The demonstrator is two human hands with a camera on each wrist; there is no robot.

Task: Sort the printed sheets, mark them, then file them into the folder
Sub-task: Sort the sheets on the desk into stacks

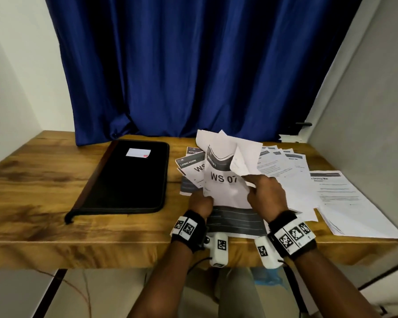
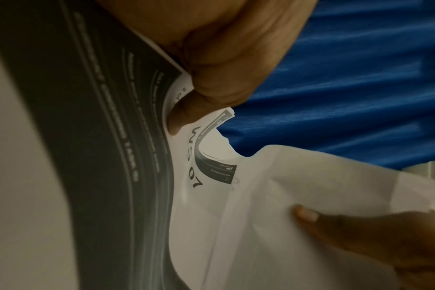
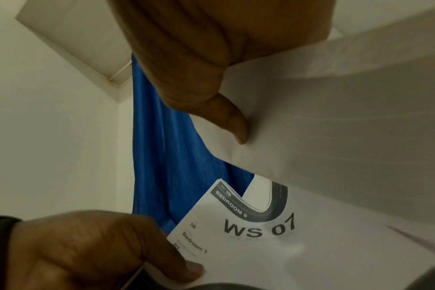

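My left hand (image 1: 201,203) pinches the lower left edge of a raised stack of printed sheets; its top page reads "WS 07" (image 1: 223,177), "Bedroom 3" (image 3: 258,229). In the left wrist view the thumb (image 2: 179,115) presses on that page. My right hand (image 1: 265,191) pinches a white sheet (image 1: 241,157) peeled back from the stack, thumb (image 3: 234,121) on its blank side. A black zip folder (image 1: 126,177) lies shut on the table to the left. More sheets labelled "Living room" (image 1: 189,166) and "Kitchen" lie under the stack.
Several text sheets (image 1: 283,166) fan out on the right of the wooden table (image 1: 37,189), and a thicker pile (image 1: 354,210) lies by the right front corner. A blue curtain (image 1: 193,65) hangs behind. A white label (image 1: 138,153) sits on the folder.
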